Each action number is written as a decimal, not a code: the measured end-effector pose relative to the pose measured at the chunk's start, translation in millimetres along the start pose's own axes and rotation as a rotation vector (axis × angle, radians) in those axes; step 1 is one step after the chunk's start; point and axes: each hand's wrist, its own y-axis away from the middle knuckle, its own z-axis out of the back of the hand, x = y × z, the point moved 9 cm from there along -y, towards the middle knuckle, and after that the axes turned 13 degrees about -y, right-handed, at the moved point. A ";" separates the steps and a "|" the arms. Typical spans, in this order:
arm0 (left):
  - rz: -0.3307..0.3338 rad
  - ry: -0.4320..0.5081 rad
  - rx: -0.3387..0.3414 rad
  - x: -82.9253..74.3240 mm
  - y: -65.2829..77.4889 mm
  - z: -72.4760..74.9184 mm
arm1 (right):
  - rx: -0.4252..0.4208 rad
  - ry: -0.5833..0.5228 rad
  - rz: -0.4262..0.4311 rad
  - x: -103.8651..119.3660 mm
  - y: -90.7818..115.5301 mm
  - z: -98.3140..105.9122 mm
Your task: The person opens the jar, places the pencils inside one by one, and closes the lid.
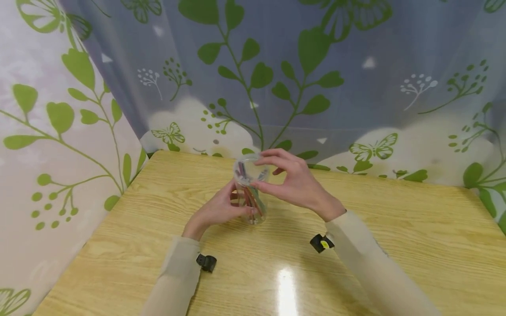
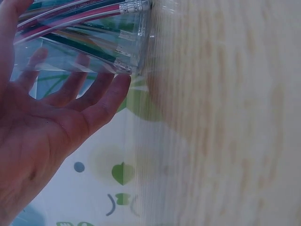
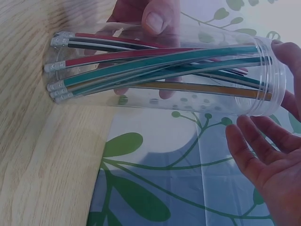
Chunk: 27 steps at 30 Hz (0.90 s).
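A clear plastic jar (image 1: pixel 253 217) stands upright on the table, holding several pencils (image 3: pixel 155 63) in red, green, black and orange-yellow. Their metal ends with erasers point down at the jar's base. My left hand (image 1: pixel 219 208) grips the jar's body from the left, thumb at the near side and fingers around the back. At the top, my right hand (image 1: pixel 294 180) holds the clear lid (image 3: pixel 273 77) by its rim between thumb and fingertips. Whether the lid is tight or loose on the jar, I cannot tell.
The wood-grain table (image 1: pixel 130 259) reaches back to a curtain (image 1: pixel 166 39) printed with green leaves and butterflies. Another printed cloth (image 1: pixel 43 158) hangs along the left side. Black wrist cameras sit at both cuffs.
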 end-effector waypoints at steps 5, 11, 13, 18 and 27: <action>0.000 0.005 0.006 0.5 0.9 0.1 | 0.006 0.003 -0.007 -0.4 -0.7 -2.2; 0.003 -0.016 -0.005 0.9 0.4 2.0 | 0.015 0.000 -0.032 -1.6 -0.8 -2.8; 0.004 -0.016 -0.001 0.7 0.2 1.6 | 0.016 0.002 -0.039 -2.8 -0.4 -2.6; 0.007 -0.010 0.003 0.8 0.3 0.6 | 0.009 -0.008 -0.052 -5.3 1.2 -1.8; 0.011 -0.010 -0.001 2.6 0.8 0.4 | -0.001 -0.036 -0.080 -9.6 3.2 -3.5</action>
